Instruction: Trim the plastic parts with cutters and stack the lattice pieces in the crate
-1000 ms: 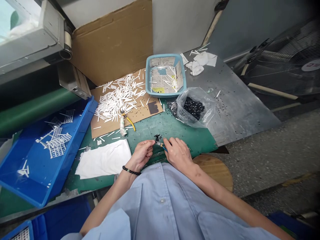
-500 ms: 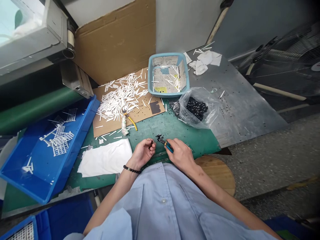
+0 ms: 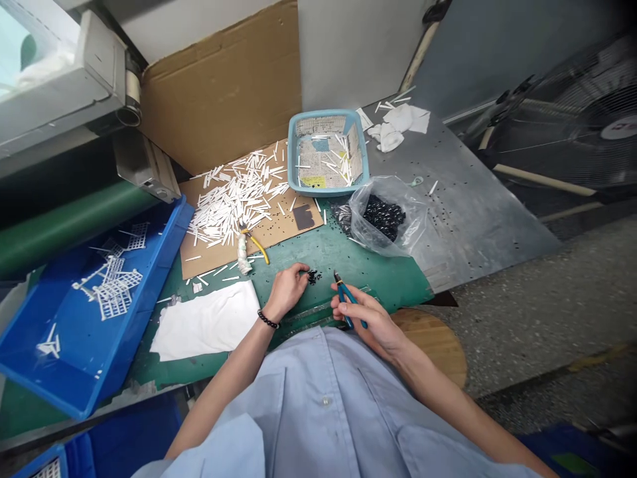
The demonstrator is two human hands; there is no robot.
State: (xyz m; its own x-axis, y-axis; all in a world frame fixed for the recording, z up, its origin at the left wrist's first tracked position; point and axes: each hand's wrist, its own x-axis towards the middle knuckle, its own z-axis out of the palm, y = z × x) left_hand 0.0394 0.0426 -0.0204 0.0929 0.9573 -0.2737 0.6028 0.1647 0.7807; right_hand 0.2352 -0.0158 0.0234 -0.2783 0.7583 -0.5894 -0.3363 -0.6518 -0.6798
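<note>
In my right hand (image 3: 368, 315) is a pair of cutting pliers (image 3: 345, 297) with blue handles, jaws pointing away from me. My left hand (image 3: 290, 291), a dark bead bracelet on its wrist, reaches down to a small pile of black pieces (image 3: 313, 277) on the green mat. Its fingers are drawn together at the edge of that pile; what lies between the fingertips is hidden. A gap of mat separates the pliers' tips from the pile. Beyond, a clear plastic bag (image 3: 415, 222) holds many more black pieces (image 3: 383, 216).
White sticks (image 3: 233, 202) lie heaped on cardboard (image 3: 199, 265), beside yellow-handled pliers (image 3: 259, 249). Behind stands a light-blue basket (image 3: 365, 156) lined with newspaper. A white cloth (image 3: 204, 322) and a blue tray (image 3: 70, 365) with white grids are at left. A fan (image 3: 592, 133) stands at right.
My left hand has turned palm down and moved its fingertips to the black pile. My right hand has drawn the pliers back from the pile, turning its palm inward.
</note>
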